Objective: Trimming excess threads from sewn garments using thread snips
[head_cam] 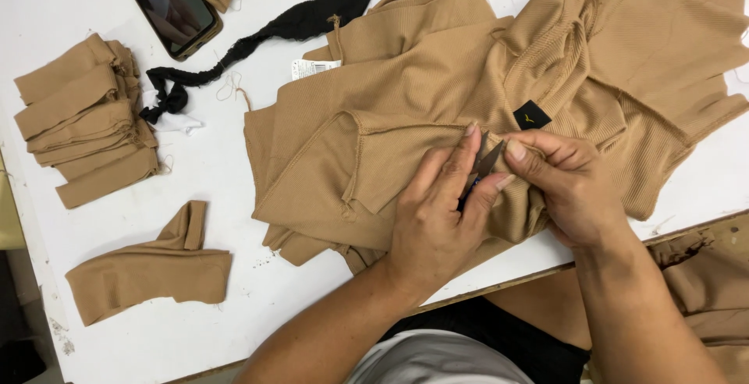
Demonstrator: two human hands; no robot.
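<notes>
Head view: left hand (433, 220) grips what seem thread snips (482, 167); right hand (573, 185) pinches tan garment (437, 95).

Two bare hands, left hand (433, 224) and right hand (573, 189), with bare arms all the way down. No sleeves, no gloves, no rings, no watch. Short, plain fingernails, pale at the tips. Light grey top (437, 359) seen low in the middle, soft and smooth. Black cloth (499, 329) around the waist, just above the grey top.
</notes>
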